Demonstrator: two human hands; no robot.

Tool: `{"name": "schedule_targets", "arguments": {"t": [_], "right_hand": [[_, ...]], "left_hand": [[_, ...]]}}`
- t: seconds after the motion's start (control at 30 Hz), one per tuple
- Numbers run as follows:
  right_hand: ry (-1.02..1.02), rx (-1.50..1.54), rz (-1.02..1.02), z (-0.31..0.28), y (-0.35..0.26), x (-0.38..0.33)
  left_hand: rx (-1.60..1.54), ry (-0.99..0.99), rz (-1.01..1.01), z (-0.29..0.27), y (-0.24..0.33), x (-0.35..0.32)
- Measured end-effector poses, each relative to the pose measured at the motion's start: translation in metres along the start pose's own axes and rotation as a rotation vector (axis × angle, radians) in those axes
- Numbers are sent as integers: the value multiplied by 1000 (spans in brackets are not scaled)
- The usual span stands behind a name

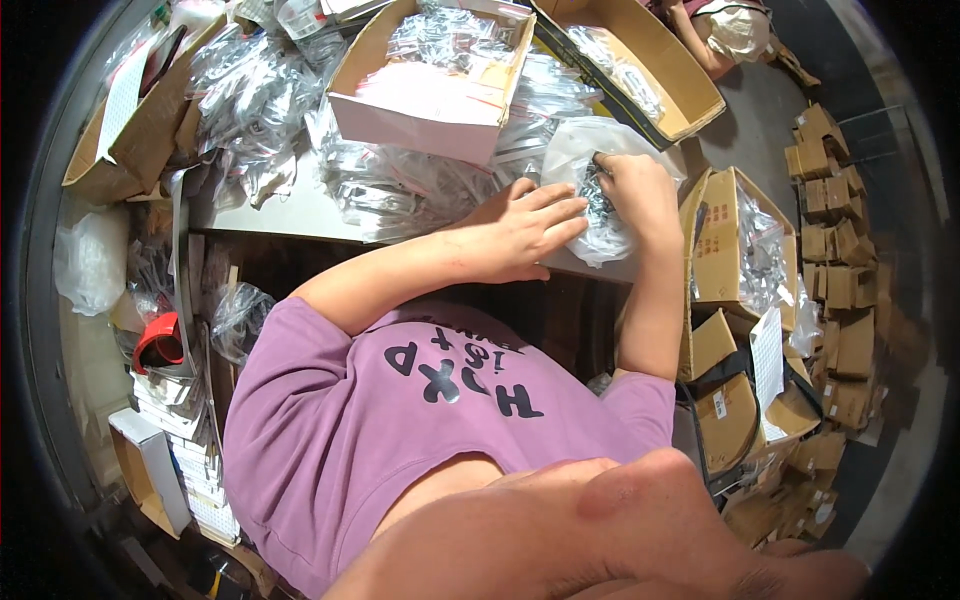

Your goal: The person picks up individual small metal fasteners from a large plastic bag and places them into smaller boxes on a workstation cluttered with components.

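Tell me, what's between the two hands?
In the head view, a clear bag of dark parts lies between the left hand and right hand.

Thin, glossy, crinkled clear plastic for the bag [590,160], dark metal parts glinting inside. Matt brown corrugated card for the boxes [725,240] (edges rough and torn). Smooth, pale, matt tabletop [290,215]. Soft matt purple cloth on the shirt [330,430]. Shiny film on the heaped packets [400,185].
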State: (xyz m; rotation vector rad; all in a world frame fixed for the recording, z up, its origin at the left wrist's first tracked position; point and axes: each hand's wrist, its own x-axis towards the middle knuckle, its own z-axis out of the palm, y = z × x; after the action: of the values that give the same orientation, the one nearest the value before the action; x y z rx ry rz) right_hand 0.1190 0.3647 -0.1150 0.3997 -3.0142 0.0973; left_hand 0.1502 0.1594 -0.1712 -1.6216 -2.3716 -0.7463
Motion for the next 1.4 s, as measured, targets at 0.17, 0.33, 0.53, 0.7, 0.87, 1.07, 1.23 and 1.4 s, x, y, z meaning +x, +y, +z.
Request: {"name": "schedule_targets", "arguments": {"t": [0.17,0.33,0.53,0.7,0.87,1.07,1.23,1.4], "right_hand": [[62,61,-5,13,9,-2],[37,102,37,7,10,-9],[62,278,23,7,23,-8],[98,248,6,12,20,-2],[42,124,18,8,10,-3],[29,82,-6,6,6,-5],[97,57,13,18,8,-1],[143,-13,-20,28,10,5]], "left_hand": [[-19,-2,-9,1,3,1],[-50,-23,-68,2,1,-1],[-64,-44,-64,-4,1,1],[-49,-44,-50,-8,1,4],[-44,-41,-45,-10,2,5],[70,41,-21,-18,1,22],[173,41,-76,-13,1,32],[223,91,-88,-6,1,31]]}}
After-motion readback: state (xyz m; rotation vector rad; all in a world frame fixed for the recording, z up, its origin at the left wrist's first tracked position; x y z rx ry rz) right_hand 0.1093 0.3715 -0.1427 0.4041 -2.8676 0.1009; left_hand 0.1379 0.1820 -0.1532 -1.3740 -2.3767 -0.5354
